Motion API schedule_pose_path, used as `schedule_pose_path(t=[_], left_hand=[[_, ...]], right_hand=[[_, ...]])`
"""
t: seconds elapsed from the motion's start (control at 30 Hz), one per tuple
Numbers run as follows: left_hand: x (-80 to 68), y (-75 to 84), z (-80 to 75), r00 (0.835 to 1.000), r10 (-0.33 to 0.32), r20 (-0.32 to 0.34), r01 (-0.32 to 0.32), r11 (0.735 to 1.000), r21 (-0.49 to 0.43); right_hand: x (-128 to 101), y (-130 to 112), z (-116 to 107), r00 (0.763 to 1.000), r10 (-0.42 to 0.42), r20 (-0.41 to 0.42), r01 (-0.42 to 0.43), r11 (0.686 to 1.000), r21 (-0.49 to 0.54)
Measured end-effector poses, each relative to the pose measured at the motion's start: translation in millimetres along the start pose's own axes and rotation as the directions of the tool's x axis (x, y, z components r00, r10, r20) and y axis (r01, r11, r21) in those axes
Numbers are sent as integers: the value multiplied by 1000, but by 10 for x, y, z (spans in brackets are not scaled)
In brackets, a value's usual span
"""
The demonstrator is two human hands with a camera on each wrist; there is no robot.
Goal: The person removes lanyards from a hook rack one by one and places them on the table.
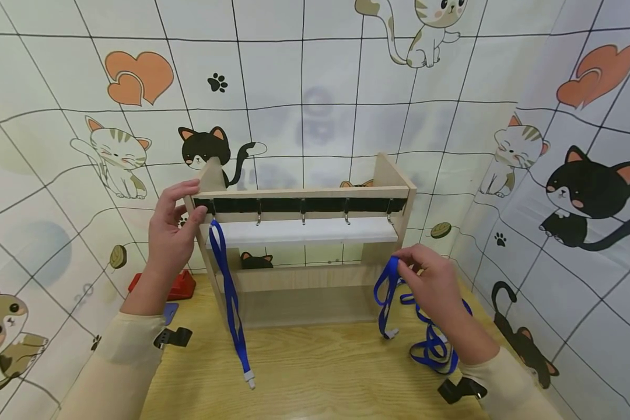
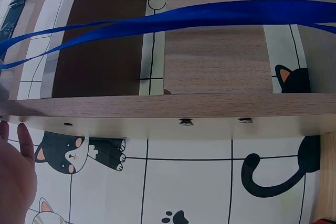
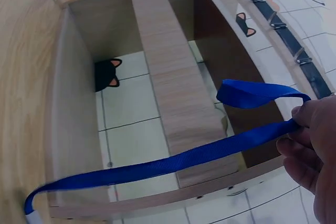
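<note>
My left hand (image 1: 173,233) holds the upper left corner of a small wooden shelf (image 1: 307,277), its thumb by the first hook. From that hook hangs a blue lanyard (image 1: 230,297), its white clip (image 1: 249,378) low in front of the shelf. By the shelf's lower right side, my right hand (image 1: 427,280) pinches a second blue lanyard (image 1: 384,297) between thumb and fingers. A loop of it stands out from the fingers in the right wrist view, and a long strap (image 3: 157,167) runs across the shelf's side.
A black strip (image 1: 280,205) with several metal hooks runs along the shelf's top front, above a white board (image 1: 315,231). More blue lanyards (image 1: 434,350) lie piled on the wooden table (image 1: 315,373) at right. A red object (image 1: 182,286) stands behind my left forearm.
</note>
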State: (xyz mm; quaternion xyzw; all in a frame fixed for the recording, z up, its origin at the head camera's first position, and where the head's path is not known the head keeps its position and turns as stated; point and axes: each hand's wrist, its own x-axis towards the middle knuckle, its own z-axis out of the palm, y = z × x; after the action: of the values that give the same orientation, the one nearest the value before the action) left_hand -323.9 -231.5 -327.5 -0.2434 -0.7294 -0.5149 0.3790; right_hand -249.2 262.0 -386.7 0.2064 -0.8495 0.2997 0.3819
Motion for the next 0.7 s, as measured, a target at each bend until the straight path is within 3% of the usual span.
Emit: schedule_pose_path(t=[0.3, 0.7], left_hand=[[2, 1, 3, 1000, 2, 1, -2, 1000, -6], [-2, 2, 12, 1000, -4, 0, 4, 1000, -15]], right_hand=[[-230, 169, 94, 992, 40, 123, -44, 999, 25], [-494, 464, 169, 945, 150, 290, -132, 988, -79]])
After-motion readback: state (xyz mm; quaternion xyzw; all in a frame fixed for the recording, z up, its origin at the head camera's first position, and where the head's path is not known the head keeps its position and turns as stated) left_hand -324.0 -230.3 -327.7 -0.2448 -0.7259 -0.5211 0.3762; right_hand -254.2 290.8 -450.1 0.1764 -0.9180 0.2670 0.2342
